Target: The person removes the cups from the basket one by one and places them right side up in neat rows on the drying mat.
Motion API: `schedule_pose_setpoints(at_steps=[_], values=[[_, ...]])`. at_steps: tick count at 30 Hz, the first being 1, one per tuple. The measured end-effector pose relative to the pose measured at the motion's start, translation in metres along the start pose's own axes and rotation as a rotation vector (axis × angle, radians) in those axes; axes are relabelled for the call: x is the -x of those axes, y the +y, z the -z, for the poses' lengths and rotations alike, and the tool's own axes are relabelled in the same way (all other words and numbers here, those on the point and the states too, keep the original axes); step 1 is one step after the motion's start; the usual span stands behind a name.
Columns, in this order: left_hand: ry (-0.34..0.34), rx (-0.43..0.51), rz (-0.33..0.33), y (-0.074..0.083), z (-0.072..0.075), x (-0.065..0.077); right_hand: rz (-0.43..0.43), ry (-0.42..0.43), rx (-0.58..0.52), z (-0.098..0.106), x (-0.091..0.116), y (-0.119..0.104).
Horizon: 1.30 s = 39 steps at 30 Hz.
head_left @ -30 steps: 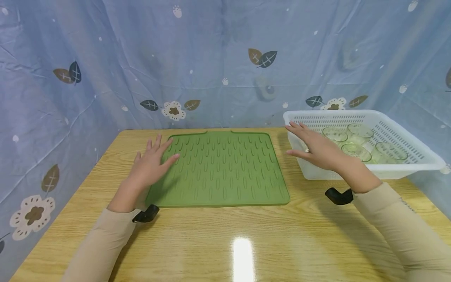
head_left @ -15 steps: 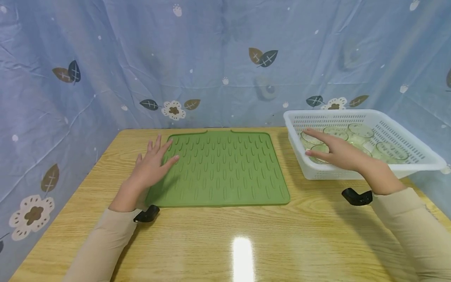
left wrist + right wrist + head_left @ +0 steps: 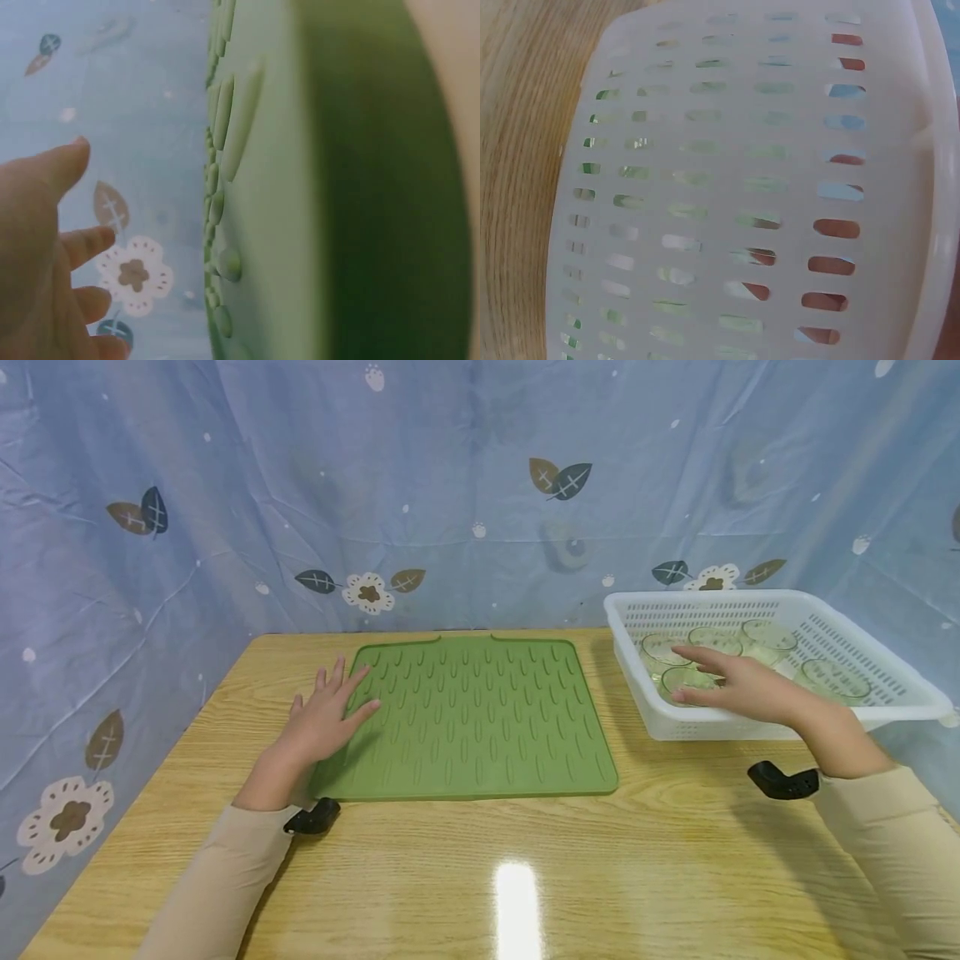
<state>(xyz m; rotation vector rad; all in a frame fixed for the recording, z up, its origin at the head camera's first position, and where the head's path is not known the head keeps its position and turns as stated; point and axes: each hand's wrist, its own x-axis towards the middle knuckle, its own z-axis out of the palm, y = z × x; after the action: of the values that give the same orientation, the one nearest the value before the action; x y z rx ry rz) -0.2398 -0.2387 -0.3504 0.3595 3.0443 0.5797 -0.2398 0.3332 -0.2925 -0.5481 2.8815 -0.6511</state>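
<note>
My left hand (image 3: 318, 727) hovers with spread fingers over the left edge of a green mat (image 3: 487, 718) with raised oval ridges. Seen from the left wrist, that hand (image 3: 37, 255) is apart from the mat (image 3: 277, 187) and holds nothing. At the right, my right hand (image 3: 761, 691) reaches over the front of a white slotted plastic basket (image 3: 855, 718). Its thumb and fingers are parted near the rim of a clear greenish glass (image 3: 675, 678); contact cannot be made out. The basket wall (image 3: 727, 165) hides most of this hand in the right wrist view.
Several more greenish glasses, such as one at the basket's back (image 3: 768, 635), stand in the basket. The wooden table (image 3: 420, 868) ends at a blue patterned curtain (image 3: 465, 468) behind and at both sides.
My right hand has moved right, from beside the basket's left wall to above the glasses inside its front left part. The left hand has barely moved.
</note>
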Motion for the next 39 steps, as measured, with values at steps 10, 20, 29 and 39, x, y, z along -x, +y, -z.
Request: schedule_pose_setpoints(at_steps=[10,20,29,39], values=[[-0.056,0.028,-0.049,-0.023,-0.010,-0.004,-0.039,0.018,-0.062,-0.001,-0.003,0.005],[-0.076,0.033,-0.048,-0.033,-0.019,-0.003,-0.049,0.002,-0.125,-0.001,-0.002,0.007],[-0.097,-0.018,-0.022,-0.041,-0.026,0.000,-0.061,-0.107,-0.168,0.004,-0.005,0.011],[-0.106,-0.034,-0.025,-0.043,-0.028,0.000,-0.031,-0.215,-0.253,0.006,-0.008,0.015]])
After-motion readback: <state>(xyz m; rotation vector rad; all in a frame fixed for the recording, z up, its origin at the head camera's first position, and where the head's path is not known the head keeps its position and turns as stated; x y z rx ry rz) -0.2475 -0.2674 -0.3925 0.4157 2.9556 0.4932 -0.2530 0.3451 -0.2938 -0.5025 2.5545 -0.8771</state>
